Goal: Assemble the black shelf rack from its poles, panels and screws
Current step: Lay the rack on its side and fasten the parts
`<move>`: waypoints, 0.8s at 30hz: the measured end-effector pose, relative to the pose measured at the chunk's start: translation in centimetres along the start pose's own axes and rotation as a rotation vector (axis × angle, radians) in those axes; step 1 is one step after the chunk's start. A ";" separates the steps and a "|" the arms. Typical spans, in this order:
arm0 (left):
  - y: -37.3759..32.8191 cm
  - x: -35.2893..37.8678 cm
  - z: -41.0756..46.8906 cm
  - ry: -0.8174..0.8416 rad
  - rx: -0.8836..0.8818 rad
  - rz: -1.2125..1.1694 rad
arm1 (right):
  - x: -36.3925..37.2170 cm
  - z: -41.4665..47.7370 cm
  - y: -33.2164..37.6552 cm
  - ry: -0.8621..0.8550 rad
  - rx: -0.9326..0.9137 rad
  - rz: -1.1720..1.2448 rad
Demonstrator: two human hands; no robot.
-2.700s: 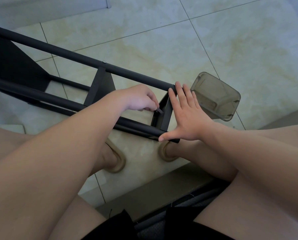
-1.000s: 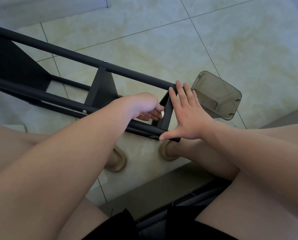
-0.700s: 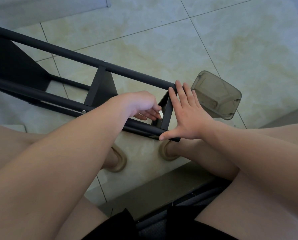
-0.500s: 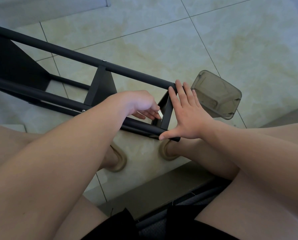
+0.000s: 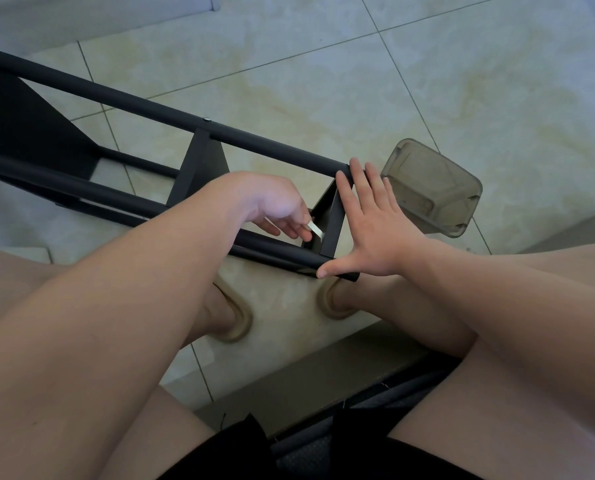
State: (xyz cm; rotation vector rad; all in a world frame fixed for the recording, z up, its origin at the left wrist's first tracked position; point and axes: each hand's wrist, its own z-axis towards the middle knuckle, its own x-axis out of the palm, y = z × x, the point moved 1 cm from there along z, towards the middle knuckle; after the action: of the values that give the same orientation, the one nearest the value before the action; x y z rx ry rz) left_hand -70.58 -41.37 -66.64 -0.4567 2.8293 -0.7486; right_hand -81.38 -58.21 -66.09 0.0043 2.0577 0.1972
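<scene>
The left hand point(image 5: 272, 206) pinches a small pale tool point(image 5: 316, 230) in its fingertips, the tool's tip close to the inner face of the end panel point(image 5: 332, 226). The right hand point(image 5: 372, 230) is spread flat, fingers straight against the panel's outer side, thumb on the near pole point(image 5: 275, 249). The black rack point(image 5: 199, 168) lies sideways on the tiled floor point(image 5: 323, 81), near a plastic tub point(image 5: 431, 188).

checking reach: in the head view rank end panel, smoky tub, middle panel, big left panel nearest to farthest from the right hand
1. end panel, touched by the right hand
2. smoky tub, just past its fingertips
3. middle panel, to the left
4. big left panel, at the left edge
</scene>
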 end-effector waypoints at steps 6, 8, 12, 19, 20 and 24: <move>0.1 -0.2 -0.4 0.024 0.016 0.093 | 0.2 0.1 0.0 0.004 0.001 0.000; 0.0 -0.3 -0.5 0.027 0.014 0.132 | 0.1 0.1 -0.1 0.004 0.001 -0.001; -0.1 -0.2 -0.7 0.043 0.001 0.197 | 0.0 0.0 0.0 0.004 0.002 0.003; -0.1 -0.3 -0.7 0.031 -0.004 0.364 | -0.1 -0.1 0.1 0.006 0.007 0.004; -0.2 -0.3 -0.7 0.032 -0.008 0.385 | -0.1 -0.1 0.1 0.008 0.007 0.007; -0.4 -0.9 -0.6 -0.050 0.043 0.434 | -0.1 0.0 0.1 0.012 0.010 0.007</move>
State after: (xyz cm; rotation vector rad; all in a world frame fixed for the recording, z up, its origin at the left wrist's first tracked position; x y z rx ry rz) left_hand -69.78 -41.14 -65.81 0.1435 2.7129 -0.6914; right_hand -81.36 -58.09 -65.95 0.0170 2.0710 0.1919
